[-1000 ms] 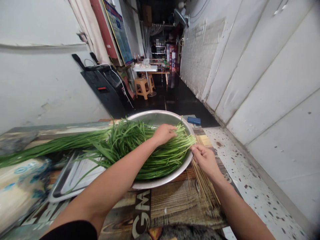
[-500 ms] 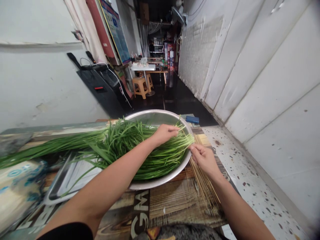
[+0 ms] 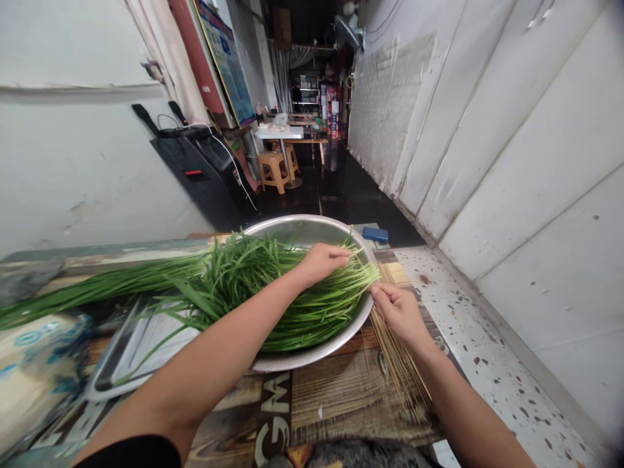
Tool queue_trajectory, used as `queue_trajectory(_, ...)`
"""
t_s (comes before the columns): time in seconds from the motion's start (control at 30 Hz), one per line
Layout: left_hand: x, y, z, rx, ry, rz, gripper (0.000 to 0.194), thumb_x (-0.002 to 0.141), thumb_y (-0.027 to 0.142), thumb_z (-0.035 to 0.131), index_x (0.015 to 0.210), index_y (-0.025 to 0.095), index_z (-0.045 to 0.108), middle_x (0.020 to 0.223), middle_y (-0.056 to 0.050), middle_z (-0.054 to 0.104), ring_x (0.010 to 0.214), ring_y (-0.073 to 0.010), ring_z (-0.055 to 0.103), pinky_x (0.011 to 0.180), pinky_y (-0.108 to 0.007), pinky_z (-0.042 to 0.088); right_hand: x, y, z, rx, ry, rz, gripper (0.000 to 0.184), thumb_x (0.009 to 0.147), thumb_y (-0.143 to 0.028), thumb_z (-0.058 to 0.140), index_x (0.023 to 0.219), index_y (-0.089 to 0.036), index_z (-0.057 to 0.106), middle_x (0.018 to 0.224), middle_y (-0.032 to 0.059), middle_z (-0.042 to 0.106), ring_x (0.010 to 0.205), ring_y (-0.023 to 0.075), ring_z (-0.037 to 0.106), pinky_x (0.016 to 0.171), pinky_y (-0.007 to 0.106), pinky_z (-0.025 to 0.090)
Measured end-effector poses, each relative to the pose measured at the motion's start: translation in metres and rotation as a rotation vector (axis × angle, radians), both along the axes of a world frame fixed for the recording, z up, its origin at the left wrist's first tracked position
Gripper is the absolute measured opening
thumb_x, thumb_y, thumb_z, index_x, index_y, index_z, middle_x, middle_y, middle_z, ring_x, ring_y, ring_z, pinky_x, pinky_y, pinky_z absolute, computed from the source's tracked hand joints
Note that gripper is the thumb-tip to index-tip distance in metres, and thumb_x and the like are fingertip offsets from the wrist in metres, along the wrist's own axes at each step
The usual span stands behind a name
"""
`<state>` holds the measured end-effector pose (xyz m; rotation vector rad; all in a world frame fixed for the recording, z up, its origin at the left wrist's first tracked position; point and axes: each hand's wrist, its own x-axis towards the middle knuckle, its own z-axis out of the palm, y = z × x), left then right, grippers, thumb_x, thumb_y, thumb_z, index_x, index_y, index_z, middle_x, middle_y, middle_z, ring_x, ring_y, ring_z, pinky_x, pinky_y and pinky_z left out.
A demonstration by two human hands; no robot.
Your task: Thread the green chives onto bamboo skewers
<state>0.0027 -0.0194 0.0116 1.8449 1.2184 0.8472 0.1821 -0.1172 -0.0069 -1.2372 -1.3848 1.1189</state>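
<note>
Had chives [image 3: 292,328] in metal basin [image 3: 305,362], pale ends [image 3: 365,276] at right rim, prob. for easy reach. Half-curled L grip [image 3: 320,263] over them, pinched R grip [image 3: 400,312] nearly closed at rim; couldn't confirm catch w/ either.

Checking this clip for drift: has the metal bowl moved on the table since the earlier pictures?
No. Against the blue box beyond its far right rim, the metal bowl shows no shift in any direction.

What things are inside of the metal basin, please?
Long green stalks fill much of the metal basin, pale ends toward its right rim. The left hand and forearm cover some; what lies beneath the pile cannot be seen.
</note>
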Motion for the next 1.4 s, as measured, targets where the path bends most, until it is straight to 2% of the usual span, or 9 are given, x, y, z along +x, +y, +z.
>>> queue_trajectory(0.27, -0.0008, 0.001, -0.0017, -0.012, -0.01, 0.023, 0.033, 0.072, 0.028, 0.061, 0.101, 0.013, 0.07, 0.078, -0.005, 0.072, 0.08, -0.0168, 0.065, 0.083, -0.027, 0.047, 0.0018, 0.0002, 0.0003, 0.029, -0.052, 0.009, 0.037, 0.079, -0.049, 0.053, 0.065, -0.015, 0.055, 0.046, -0.0052, 0.035, 0.043, 0.0076, 0.029, 0.042, 0.022, 0.021)
queue_trajectory(0.6, -0.0016, 0.002, -0.0036, 0.009, 0.013, 0.022, 0.031, 0.073, 0.029, 0.061, 0.099, 0.014, 0.071, 0.074, -0.003, 0.072, 0.077, -0.0163, 0.065, 0.082, -0.028, 0.047, 0.0013, 0.001, -0.0025, 0.0, -0.005, 0.018, 0.036, 0.078, -0.048, 0.054, 0.067, -0.014, 0.055, 0.045, -0.0059, 0.034, 0.042, 0.0069, 0.027, 0.041, 0.021, 0.019)
queue_trajectory(1.17, -0.002, 0.001, -0.001, 0.002, 0.005, 0.002, 0.03, 0.073, 0.026, 0.061, 0.099, 0.014, 0.071, 0.079, -0.004, 0.073, 0.079, -0.0164, 0.066, 0.083, -0.027, 0.047, 0.0012, 0.0006, -0.0015, 0.004, -0.019, 0.016, 0.035, 0.079, -0.047, 0.053, 0.067, -0.014, 0.055, 0.045, -0.006, 0.032, 0.042, 0.0067, 0.026, 0.041, 0.021, 0.018)
queue_trajectory(1.4, -0.0029, 0.0021, -0.0052, 0.031, 0.0, -0.003, 0.03, 0.072, 0.026, 0.063, 0.099, 0.015, 0.071, 0.097, -0.006, 0.071, 0.09, -0.0177, 0.065, 0.087, -0.027, 0.046, -0.0023, -0.0022, 0.0044, -0.026, 0.028, 0.005, 0.036, 0.077, -0.049, 0.055, 0.065, -0.015, 0.055, 0.044, -0.0058, 0.033, 0.041, 0.0065, 0.026, 0.04, 0.021, 0.018)
